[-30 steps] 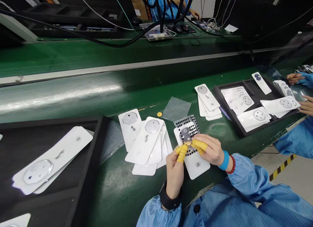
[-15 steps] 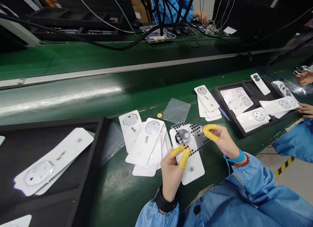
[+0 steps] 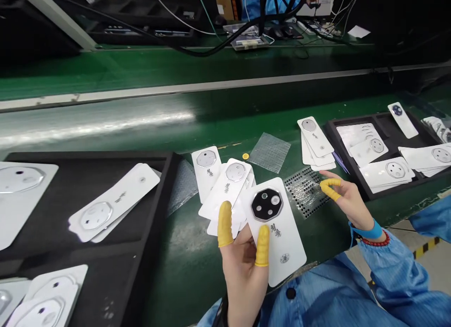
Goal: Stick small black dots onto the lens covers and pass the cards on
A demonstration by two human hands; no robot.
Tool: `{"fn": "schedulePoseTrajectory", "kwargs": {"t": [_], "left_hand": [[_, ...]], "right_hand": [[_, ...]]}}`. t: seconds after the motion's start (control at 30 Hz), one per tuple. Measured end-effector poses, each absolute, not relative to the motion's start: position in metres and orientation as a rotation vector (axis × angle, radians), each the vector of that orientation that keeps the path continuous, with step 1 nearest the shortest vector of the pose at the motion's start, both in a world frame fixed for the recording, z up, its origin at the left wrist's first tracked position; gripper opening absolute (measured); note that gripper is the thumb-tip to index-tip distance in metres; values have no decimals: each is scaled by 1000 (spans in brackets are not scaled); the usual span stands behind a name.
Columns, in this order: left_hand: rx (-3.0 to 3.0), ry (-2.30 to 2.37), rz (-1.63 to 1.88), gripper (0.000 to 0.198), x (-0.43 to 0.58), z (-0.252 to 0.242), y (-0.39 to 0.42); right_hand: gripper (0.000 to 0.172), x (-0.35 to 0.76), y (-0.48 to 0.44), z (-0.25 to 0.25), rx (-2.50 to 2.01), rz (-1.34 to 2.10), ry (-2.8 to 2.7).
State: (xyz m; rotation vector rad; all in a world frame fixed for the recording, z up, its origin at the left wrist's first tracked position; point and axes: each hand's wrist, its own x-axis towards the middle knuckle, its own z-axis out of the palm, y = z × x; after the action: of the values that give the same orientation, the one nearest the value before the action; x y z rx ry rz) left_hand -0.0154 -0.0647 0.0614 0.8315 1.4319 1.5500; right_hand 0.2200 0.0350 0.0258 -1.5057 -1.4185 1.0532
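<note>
A white phone back cover with an eight-sided black camera area is tilted up off the table in my left hand. That thumb lies on the cover's left edge and other fingers go behind it, while the index finger sticks up free. My right hand pinches the corner of a clear sheet with rows of black dots, which lies on the table. Yellow finger cots cover thumb and index finger on both hands. Just left of the held cover, several white back covers lie fanned in a pile.
Black trays holding more covers stand left and right. A bubble-textured clear sheet and a yellow disc lie behind the pile. Another stack of covers sits beside the right tray. Cables hang across the back.
My left hand has let go of the dotted sheet and lifted the cover. My right hand has brought the sheet right, off the cover and onto the table. The view has shifted left.
</note>
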Motion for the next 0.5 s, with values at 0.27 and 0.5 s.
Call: {"fn": "schedulePoseTrajectory", "kwargs": {"t": [0.27, 0.5], "left_hand": [[920, 1319, 1485, 82, 0, 70, -72], [1087, 1355, 1596, 78, 10, 79, -65]], "right_hand": [[16, 144, -7, 87, -999, 808, -1615], [23, 125, -11, 83, -969, 816, -1548]]}}
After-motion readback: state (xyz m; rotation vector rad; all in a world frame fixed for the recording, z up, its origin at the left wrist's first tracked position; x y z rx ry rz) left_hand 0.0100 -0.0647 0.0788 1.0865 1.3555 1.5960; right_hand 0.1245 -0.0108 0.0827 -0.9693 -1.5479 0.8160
